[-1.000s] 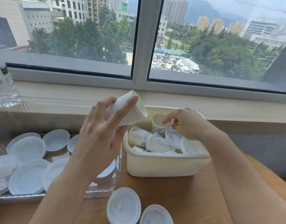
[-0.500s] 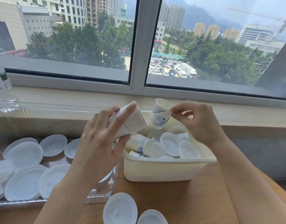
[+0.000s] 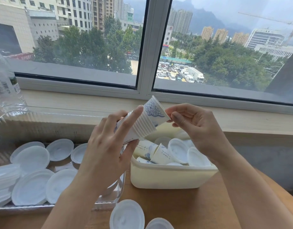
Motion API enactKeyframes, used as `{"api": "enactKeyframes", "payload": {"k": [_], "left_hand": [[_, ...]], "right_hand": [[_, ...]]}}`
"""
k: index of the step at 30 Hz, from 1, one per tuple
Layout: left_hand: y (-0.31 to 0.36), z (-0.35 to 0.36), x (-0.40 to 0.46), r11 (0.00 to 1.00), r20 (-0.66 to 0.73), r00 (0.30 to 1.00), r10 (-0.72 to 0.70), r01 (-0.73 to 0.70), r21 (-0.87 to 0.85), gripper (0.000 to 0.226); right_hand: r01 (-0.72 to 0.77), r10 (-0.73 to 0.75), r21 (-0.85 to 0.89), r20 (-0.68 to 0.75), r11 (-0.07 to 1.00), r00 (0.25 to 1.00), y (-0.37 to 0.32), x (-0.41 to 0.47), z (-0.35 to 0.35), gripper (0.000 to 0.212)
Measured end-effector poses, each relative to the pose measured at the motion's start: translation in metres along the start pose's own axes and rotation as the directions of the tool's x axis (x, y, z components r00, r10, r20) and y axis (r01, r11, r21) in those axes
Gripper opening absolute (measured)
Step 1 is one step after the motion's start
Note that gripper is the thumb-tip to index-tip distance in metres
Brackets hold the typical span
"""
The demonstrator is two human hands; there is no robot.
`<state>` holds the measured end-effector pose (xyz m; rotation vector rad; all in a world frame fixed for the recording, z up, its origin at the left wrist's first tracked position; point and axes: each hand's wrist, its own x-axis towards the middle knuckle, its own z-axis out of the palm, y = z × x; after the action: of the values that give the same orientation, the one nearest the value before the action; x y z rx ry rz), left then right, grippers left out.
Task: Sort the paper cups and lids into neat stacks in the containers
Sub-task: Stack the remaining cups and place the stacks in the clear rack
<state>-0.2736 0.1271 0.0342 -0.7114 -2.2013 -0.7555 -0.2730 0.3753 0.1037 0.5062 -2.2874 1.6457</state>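
While left hand (image 3: 107,149) grips cup stack (image 3: 139,128) above cream tub (image 3: 168,177), right hand (image 3: 197,128) pinches single cup (image 3: 156,111), part-nested in stack. Loose cups, lids left in tub; lids scattered unstacked in clear tray (image 3: 107,202) left of tub, two on worktop (image 3: 183,207). Roughly midway.

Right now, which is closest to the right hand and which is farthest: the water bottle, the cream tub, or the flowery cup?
From the right hand:
1. Flowery cup, pinched at its fingertips.
2. Cream tub, just below it.
3. Water bottle, far left by the window.
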Motion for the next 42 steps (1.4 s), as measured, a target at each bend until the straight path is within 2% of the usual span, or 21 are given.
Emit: {"api": "enactKeyframes", "payload": {"k": [4, 10, 14, 16, 19, 22, 29, 32, 36, 42], "left_hand": [[0.000, 0.000, -0.001, 1.000, -0.019, 1.000, 0.008, -0.008, -0.015, 0.079], [0.001, 0.001, -0.002, 0.999, -0.014, 0.999, 0.033, -0.032, 0.026, 0.078], [-0.006, 0.001, -0.002, 0.999, -0.016, 1.000, 0.008, -0.007, 0.044, 0.071], [-0.010, 0.001, -0.003, 0.999, -0.023, 1.000, -0.016, 0.017, 0.035, 0.076], [-0.016, -0.002, -0.004, 0.999, -0.028, 0.999, -0.041, 0.042, 0.017, 0.079], [-0.020, -0.002, -0.004, 0.999, -0.025, 0.999, -0.042, 0.042, -0.001, 0.079], [-0.020, -0.002, -0.004, 1.000, -0.010, 1.000, -0.026, 0.026, -0.002, 0.080], [-0.019, -0.002, -0.004, 1.000, -0.016, 1.000, -0.023, 0.023, -0.002, 0.081], [-0.018, -0.002, -0.004, 1.000, -0.016, 1.000, -0.017, 0.017, 0.001, 0.081], [-0.014, 0.001, -0.005, 1.000, -0.028, 0.999, -0.026, 0.026, -0.007, 0.082]], "right_hand": [[0.004, -0.004, -0.005, 0.050, 1.000, 0.999, -0.004, 0.003, 0.009, 0.025], [0.039, -0.017, -0.145, 0.144, 0.989, 0.989, -0.006, 0.006, 0.015, 0.037], [0.022, 0.016, -0.276, 0.136, 0.961, 0.991, 0.003, 0.009, 0.011, 0.024], [0.018, 0.074, -0.466, 0.179, 0.884, 0.981, 0.011, 0.010, 0.008, 0.015], [0.036, 0.268, -0.749, 0.282, 0.662, 0.921, 0.024, 0.010, 0.008, 0.013], [0.074, 0.420, -0.842, 0.341, 0.534, 0.841, 0.038, 0.011, 0.014, 0.019], [0.113, 0.396, -0.852, 0.351, 0.512, 0.848, 0.041, 0.014, 0.010, 0.012], [0.098, 0.348, -0.801, 0.362, 0.590, 0.865, 0.035, 0.016, 0.002, 0.015], [0.088, 0.272, -0.776, 0.322, 0.624, 0.907, 0.026, 0.020, -0.010, 0.009], [0.062, 0.131, -0.620, 0.260, 0.782, 0.957, 0.009, 0.021, -0.024, 0.010]]}}
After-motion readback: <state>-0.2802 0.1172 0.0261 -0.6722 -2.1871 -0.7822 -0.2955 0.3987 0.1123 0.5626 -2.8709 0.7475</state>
